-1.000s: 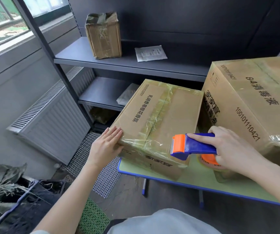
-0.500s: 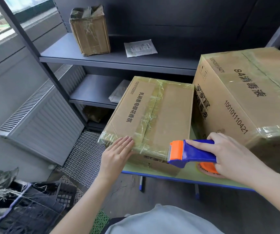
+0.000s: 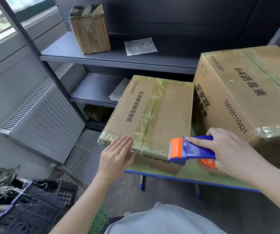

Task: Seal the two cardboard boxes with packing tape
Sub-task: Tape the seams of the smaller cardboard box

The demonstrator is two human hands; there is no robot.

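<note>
A small cardboard box (image 3: 169, 105) lies flat on the green table (image 3: 191, 174), its top seam and near edge covered in clear tape. My left hand (image 3: 115, 156) rests flat, fingers together, on the box's near left corner. My right hand (image 3: 228, 152) grips a blue and orange tape dispenser (image 3: 186, 149), whose orange blade end touches the box's near right edge. A bigger taped cardboard box (image 3: 254, 92) stands right of the small one, tilted. The tape roll (image 3: 206, 163) is mostly hidden under my right hand.
A grey metal shelf (image 3: 119, 56) behind the table holds a taped upright carton (image 3: 90, 29) and a white packet (image 3: 141, 46). A radiator (image 3: 39, 119) lines the left wall. A dark crate (image 3: 26, 208) with dry plant matter sits on the floor at lower left.
The small box has settled flat from a tilt. My left hand slid right along its near edge, from the left corner's side onto the top. The dispenser stays at the near right edge.
</note>
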